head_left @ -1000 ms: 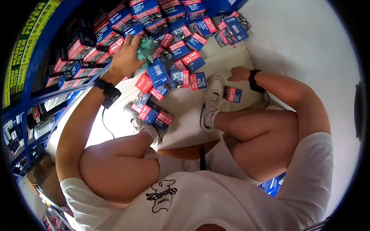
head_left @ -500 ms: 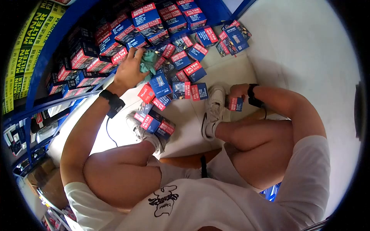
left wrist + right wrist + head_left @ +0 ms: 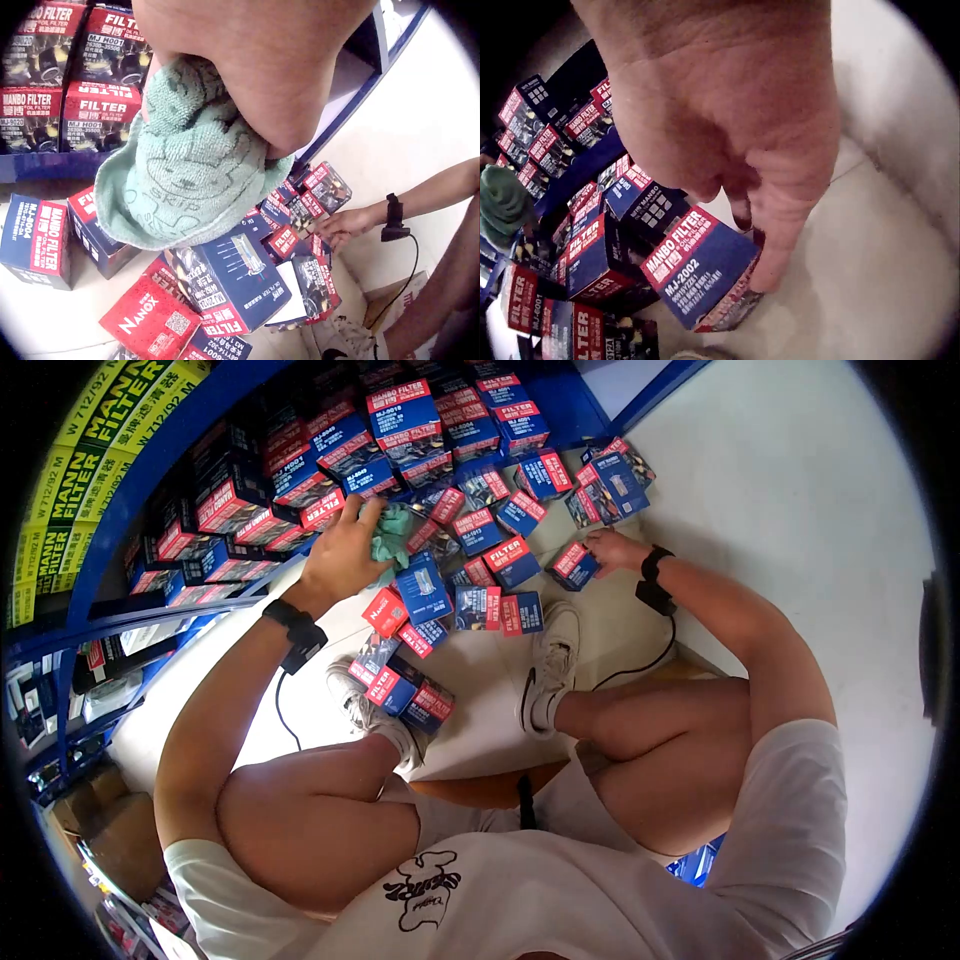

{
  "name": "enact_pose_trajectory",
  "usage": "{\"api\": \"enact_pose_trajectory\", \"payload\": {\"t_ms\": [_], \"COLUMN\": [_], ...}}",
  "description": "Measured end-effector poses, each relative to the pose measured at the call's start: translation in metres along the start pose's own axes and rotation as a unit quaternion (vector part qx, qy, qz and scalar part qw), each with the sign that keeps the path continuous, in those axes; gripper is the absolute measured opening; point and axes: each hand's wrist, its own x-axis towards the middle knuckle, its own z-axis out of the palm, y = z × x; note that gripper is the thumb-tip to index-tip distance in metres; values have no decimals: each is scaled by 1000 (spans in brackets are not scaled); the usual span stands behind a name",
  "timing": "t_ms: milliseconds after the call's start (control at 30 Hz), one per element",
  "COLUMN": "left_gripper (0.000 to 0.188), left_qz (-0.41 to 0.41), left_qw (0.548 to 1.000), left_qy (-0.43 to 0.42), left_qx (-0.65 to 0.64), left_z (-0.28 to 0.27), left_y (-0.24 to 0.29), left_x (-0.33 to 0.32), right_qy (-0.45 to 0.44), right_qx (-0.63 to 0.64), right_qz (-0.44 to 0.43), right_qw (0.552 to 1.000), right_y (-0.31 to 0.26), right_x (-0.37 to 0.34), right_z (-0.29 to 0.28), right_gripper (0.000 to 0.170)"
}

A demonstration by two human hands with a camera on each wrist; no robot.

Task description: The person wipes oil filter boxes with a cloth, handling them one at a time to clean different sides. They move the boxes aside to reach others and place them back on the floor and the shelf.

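Observation:
My left hand [image 3: 343, 555] grips a crumpled green towel [image 3: 202, 165] with a printed animal face, held over the filter boxes at the shelf's front edge. In the right wrist view, my right hand [image 3: 735, 112] pinches a small red and blue filter box [image 3: 701, 274] marked MJ-2002 by its side. That box is just to the right of the loose pile on the floor. Below the towel lie a blue filter box [image 3: 232, 277] and a red box [image 3: 150, 315] marked NXONX.
Stacked filter boxes [image 3: 405, 435] fill the blue shelf. More boxes [image 3: 500, 560] lie loose on the tiled floor, with two near the left shoe [image 3: 350, 700]. A white wall [image 3: 800, 560] stands at the right. A black cable [image 3: 640, 672] trails from the right wrist.
My right hand has taken hold of the small filter box beside the right shoe and carried it forward towards the pile. The left hand keeps the towel in nearly the same place.

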Motion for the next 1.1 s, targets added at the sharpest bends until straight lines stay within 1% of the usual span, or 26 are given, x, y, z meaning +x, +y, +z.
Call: {"api": "enact_pose_trajectory", "payload": {"t_ms": [33,67,100,133,167,200,233,300,333,400,433,500,533,600,667,733,767,800,833,867,933,1000,1100], "left_gripper": [73,73,73,73,73,74,74,74,74,75,75,75,75,75,75,74,74,71,69,69,66,66,67], "left_qz": [0,-1,2,5,5,9,13,18,22,28,34,29,23,35,49,81,81,99,116,116,131,147,162], "left_qw": [1000,1000,1000,1000,1000,1000,1000,1000,1000,999,999,999,1000,999,999,996,996,994,992,991,990,987,983], "left_qy": [-2,0,-3,-6,-6,0,5,10,12,17,20,9,-3,4,11,21,25,41,56,61,46,65,75], "left_qx": [-1,-1,2,4,5,9,13,15,17,18,18,16,15,10,5,-8,-9,-7,-4,-4,-13,-1,-36], "left_z": [-1,-1,-1,-1,-1,-1,0,1,1,1,1,-3,-4,-6,-8,-10,-10,-12,-13,-15,-19,-16,-11], "left_y": [1,1,1,1,1,1,1,0,0,-2,-2,-1,0,-1,-2,-3,-2,1,4,8,14,17,21], "left_x": [0,0,0,0,-1,-2,-3,-5,-6,-7,-8,-8,-8,-10,-10,-9,-8,-7,-7,-6,-5,-3,-1], "right_qy": [-47,-92,-47,-46,-35,-22,-21,-5,-4,23,24,-43,-43,-43,-43,-43,-57,-70,-69,-67,-64,-29,-30], "right_qx": [68,136,242,242,96,-53,-54,-186,-186,-155,-156,-148,-150,-149,-158,-169,-181,-194,-199,-209,-222,-229,-222], "right_qz": [53,106,314,313,250,180,180,85,86,57,57,78,79,130,126,122,131,140,140,138,137,129,129], "right_qw": [995,981,917,917,963,982,982,979,979,986,986,985,985,979,978,977,973,968,968,966,963,964,966], "right_y": [-2,-4,-45,-63,-76,-87,-103,-127,-126,-120,-117,-118,-122,-132,-134,-146,-153,-162,-168,-173,-185,-194,-205], "right_x": [6,15,15,13,10,8,6,5,8,16,21,31,32,32,30,29,27,26,25,24,20,19,25], "right_z": [0,0,-18,-19,-19,-21,-26,-35,-32,-24,-25,-33,-37,-48,-56,-71,-79,-88,-94,-99,-107,-114,-127], "right_gripper": [58,62,79,79,92,105,105,100,100,85,85,71,71,65,65,65,65,65,65,65,65,67,70]}}
